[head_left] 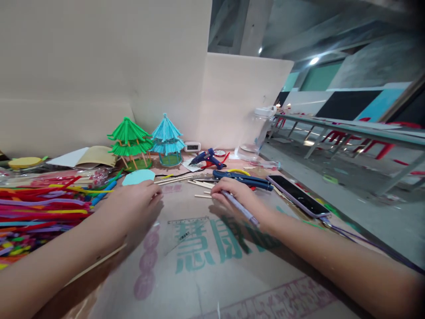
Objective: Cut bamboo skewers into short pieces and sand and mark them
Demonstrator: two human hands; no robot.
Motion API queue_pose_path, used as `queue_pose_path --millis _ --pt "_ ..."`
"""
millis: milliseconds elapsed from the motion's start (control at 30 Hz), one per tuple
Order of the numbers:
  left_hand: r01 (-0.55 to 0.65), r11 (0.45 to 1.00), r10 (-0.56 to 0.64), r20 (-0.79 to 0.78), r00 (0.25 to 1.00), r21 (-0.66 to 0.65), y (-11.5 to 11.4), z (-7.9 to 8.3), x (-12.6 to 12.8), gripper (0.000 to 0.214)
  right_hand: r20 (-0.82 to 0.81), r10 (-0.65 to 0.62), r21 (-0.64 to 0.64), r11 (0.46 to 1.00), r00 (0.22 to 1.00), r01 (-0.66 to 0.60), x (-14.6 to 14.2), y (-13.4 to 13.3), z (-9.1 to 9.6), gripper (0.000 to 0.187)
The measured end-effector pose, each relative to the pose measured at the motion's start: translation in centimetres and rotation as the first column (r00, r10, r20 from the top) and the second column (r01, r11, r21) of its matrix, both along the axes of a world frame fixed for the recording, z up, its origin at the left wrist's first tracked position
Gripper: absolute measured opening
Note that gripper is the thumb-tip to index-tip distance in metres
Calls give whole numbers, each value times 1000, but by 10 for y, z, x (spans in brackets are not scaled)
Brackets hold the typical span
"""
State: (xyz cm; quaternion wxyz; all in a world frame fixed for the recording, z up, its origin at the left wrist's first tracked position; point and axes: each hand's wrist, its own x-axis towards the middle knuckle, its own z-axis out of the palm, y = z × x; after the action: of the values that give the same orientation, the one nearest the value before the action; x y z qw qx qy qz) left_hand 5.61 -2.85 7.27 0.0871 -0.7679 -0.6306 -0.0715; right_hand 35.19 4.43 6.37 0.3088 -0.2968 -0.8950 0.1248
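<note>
My right hand (pixel 232 192) is closed around a pale purple pen (pixel 241 207), which slants back over the wrist. Its fingertips rest by several thin wooden sticks (pixel 202 196). Across from it, my left hand (pixel 139 197) lies low over the table with fingers curled together; what they hold, if anything, is hidden. Just beyond that hand is a light blue paper disc (pixel 138 176). A clear set square (pixel 181 228) lies on the printed plastic sheet (pixel 172 283) between my forearms. Another wooden stick (pixel 96 264) lies beside my left forearm.
Behind stand a green model pavilion (pixel 129 139) and a blue one (pixel 167 141), a small digital clock (pixel 192 146), a glue gun (pixel 209 157) and a clear bottle (pixel 255 133). Blue-handled pliers (pixel 245 179) and a phone (pixel 297 195) lie right; colourful pipe cleaners (pixel 40 212) crowd the left.
</note>
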Motion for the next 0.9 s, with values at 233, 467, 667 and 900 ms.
queue_pose_path --millis 233,467,667,900 --pt "79 996 -77 -67 995 32 -24 -5 34 31 319 -89 172 985 944 35 12 5 -1 12" --pt "231 970 -224 85 971 -73 -53 -10 42 29 362 -130 93 990 923 103 8 8 -7 13" --pt "334 939 -310 224 924 -83 -55 -33 57 31 298 -25 108 994 954 -7 -4 3 -15 16" --pt "379 923 -364 169 916 -64 -55 -47 58 41 251 196 59 974 948 -217 -15 -6 -23 21"
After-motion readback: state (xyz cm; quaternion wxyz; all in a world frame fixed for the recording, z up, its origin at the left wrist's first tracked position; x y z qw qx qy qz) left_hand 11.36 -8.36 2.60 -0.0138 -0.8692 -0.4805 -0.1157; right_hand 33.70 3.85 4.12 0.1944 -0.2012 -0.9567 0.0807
